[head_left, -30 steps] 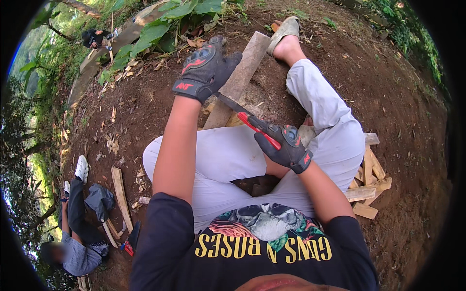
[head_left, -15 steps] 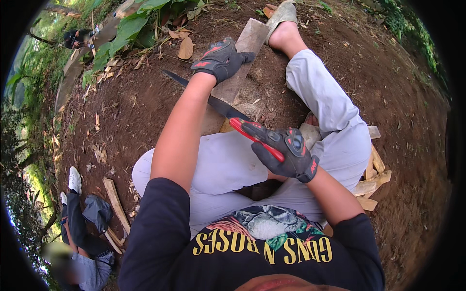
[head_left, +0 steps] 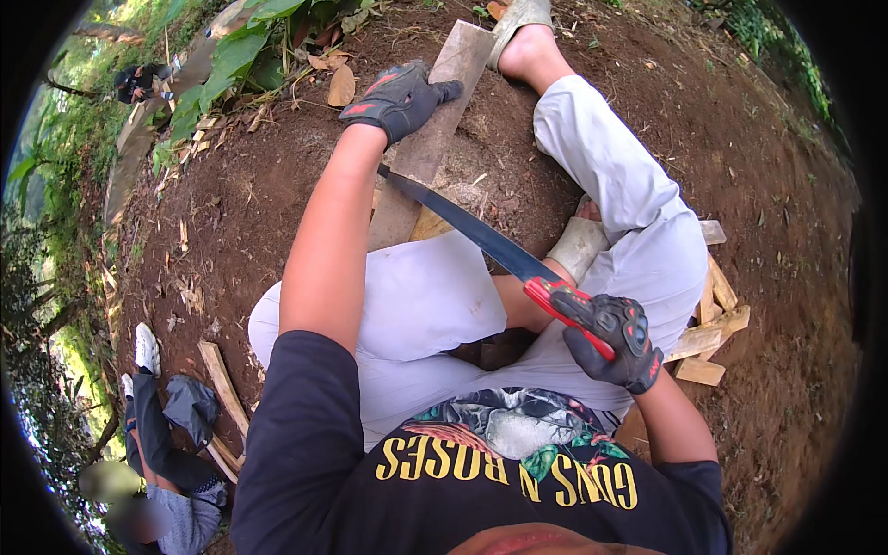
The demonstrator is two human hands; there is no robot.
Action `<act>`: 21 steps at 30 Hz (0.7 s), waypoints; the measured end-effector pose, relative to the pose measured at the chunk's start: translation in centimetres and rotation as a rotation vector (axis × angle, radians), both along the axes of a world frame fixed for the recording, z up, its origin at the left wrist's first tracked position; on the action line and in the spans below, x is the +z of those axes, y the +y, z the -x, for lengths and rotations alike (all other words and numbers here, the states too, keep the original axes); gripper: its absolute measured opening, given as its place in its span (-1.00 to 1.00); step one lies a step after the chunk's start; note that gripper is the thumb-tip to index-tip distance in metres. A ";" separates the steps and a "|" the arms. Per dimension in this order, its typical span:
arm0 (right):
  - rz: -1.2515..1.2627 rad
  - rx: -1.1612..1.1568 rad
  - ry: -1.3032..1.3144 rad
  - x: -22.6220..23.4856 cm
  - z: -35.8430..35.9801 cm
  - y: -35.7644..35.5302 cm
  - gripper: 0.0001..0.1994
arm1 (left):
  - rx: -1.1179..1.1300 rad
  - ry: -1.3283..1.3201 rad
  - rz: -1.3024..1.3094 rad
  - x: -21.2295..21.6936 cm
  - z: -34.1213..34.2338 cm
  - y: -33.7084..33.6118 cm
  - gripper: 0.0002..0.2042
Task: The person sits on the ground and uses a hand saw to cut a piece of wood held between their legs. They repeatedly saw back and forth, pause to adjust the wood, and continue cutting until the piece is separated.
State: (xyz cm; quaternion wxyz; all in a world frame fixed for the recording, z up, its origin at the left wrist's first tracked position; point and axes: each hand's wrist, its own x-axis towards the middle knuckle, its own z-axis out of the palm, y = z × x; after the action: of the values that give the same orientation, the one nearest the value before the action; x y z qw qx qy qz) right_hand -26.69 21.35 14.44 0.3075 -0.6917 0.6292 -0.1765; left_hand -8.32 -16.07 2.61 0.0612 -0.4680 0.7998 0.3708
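My left hand (head_left: 396,100), in a dark glove, grips a weathered wooden plank (head_left: 453,69) by its left edge, the thumb laid over the top face. My right hand (head_left: 615,342), gloved too, is closed around the red handle of a handsaw (head_left: 472,229). Its dark blade slants up to the left, and the tip end lies across the plank below my left hand. The plank's near end runs down toward my bent left knee. Beside that end, a paler piece of wood (head_left: 429,225) shows partly. Whether the teeth sit in a cut cannot be made out.
My sandalled foot (head_left: 525,46) is beside the plank's far end. Cut wood pieces (head_left: 708,335) are piled at my right hip. A long wood strip (head_left: 222,384) lies left on the soil, near a seated person (head_left: 171,472). Another person (head_left: 139,81) is far left, beyond leafy plants (head_left: 231,65).
My right hand has drawn the saw back, down and to the right, so more blade shows this side of the plank. My left hand keeps its hold; it and the plank appear slightly farther left.
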 end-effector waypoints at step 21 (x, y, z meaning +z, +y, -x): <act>0.116 -0.003 -0.039 -5.9 -5.4 -9.2 -0.50 | -0.010 0.023 0.062 -0.9 -0.1 -0.1 -0.22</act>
State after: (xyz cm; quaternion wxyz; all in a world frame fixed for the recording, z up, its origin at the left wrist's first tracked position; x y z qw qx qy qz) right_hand -21.32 12.15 8.52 0.2791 -0.7037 0.6129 -0.2266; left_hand -8.24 -16.21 1.67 0.0392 -0.4613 0.8140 0.3507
